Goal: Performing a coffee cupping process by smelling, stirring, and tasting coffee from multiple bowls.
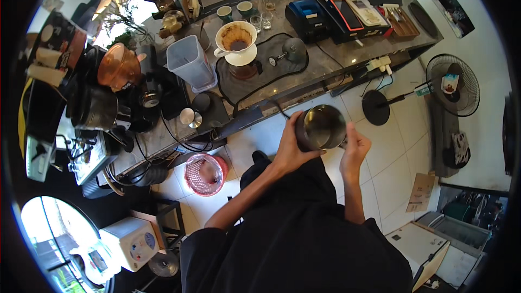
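Note:
Both hands hold a dark gooseneck kettle (pixel 324 127) without a lid, in front of the counter and above the floor. My left hand (pixel 290 151) is wrapped around its side below the thin spout. At the right, my right hand (pixel 355 145) grips the handle side; the handle is mostly hidden. On the counter, a white ceramic pour-over dripper (pixel 236 44) with a stained paper filter and dark wet grounds sits on a glass server (pixel 243 71) with dark liquid. A dark kettle lid with a dial thermometer (pixel 294 50) lies on the grey mat (pixel 260 85).
A clear plastic container (pixel 188 59) and a coffee grinder (pixel 149 89) stand left of the dripper. Small glasses (pixel 266 20), cups (pixel 244 7) and a black printer (pixel 307 22) are behind. A red mesh bin (pixel 206 174) and a standing fan (pixel 452 85) are on the floor.

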`<act>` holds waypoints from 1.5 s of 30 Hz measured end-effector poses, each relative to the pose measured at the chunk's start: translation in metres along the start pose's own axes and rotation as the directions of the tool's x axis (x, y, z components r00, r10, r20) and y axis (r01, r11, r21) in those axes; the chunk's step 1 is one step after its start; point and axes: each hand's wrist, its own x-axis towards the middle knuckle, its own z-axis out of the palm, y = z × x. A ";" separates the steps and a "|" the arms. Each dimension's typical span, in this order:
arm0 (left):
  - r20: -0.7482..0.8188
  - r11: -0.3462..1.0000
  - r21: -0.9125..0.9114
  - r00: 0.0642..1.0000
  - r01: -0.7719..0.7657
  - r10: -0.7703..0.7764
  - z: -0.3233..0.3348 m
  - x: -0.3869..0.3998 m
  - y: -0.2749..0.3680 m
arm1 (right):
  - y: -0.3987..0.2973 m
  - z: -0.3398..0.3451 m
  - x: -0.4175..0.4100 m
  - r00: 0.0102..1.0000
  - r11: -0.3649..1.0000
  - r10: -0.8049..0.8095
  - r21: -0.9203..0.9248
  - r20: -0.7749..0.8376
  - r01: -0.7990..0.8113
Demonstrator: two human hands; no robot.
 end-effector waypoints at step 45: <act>0.125 0.284 0.956 0.973 -0.067 -0.194 -0.033 0.293 -0.090 | 0.054 -0.033 0.305 0.970 0.999 0.041 0.003 0.240 -0.043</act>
